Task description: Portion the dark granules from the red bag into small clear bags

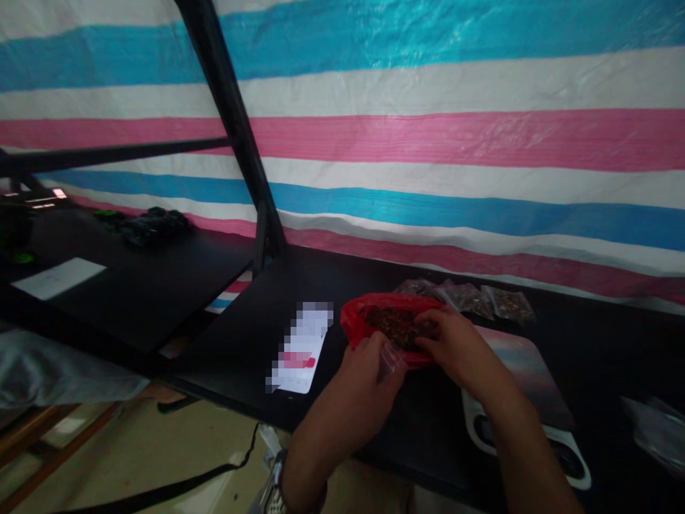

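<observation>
A red plastic bag (356, 321) lies open on the black table, with a heap of small brownish pieces (393, 323) inside. At its near edge, my left hand (364, 382) is closed on a small transparent plastic bag (392, 358). My right hand (454, 346) reaches over the red bag's right side. Its thumb and fingers are bent together at the heap; what they pinch, if anything, is too small to make out. Behind the red bag lie several filled transparent bags (508, 303). Under my right forearm sits a kitchen scale (521, 360) with a metal top.
A lit phone (302, 350) lies left of the red bag. Transparent plastic bags (658, 432) rest at the right. Another table (176, 285) on the left holds a white sheet (58, 278) and dark wheeled objects (155, 227). A slanted black post (235, 121) stands before striped sheeting.
</observation>
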`<state>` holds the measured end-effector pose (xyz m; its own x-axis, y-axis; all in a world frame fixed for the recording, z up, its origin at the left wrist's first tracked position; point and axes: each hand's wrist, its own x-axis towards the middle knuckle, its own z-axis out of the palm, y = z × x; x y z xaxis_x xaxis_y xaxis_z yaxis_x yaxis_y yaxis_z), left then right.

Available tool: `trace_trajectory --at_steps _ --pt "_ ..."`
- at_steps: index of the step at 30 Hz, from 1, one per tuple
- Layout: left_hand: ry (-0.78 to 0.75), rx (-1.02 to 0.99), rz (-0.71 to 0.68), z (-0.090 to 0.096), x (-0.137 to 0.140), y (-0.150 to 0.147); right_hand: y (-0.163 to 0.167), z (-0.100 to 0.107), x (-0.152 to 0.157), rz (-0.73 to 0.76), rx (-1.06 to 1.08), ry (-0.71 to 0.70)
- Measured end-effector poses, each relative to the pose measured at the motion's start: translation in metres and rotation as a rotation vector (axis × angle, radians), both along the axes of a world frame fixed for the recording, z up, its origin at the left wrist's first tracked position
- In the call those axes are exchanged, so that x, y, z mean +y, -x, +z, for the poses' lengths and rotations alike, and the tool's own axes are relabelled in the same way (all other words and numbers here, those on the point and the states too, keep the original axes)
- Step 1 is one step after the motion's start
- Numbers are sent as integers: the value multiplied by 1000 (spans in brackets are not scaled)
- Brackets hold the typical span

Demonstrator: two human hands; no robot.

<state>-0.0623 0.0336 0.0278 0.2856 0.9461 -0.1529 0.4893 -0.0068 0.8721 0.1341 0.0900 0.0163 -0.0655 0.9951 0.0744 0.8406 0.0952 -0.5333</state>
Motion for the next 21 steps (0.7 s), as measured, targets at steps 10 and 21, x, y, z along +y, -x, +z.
trace_trajectory --at_steps 10,21 --pt "67 -217 14 -12 14 9 21 5 4 40 33 112" --pt "95 -446 92 -20 17 22 21 7 0 129 278 244"
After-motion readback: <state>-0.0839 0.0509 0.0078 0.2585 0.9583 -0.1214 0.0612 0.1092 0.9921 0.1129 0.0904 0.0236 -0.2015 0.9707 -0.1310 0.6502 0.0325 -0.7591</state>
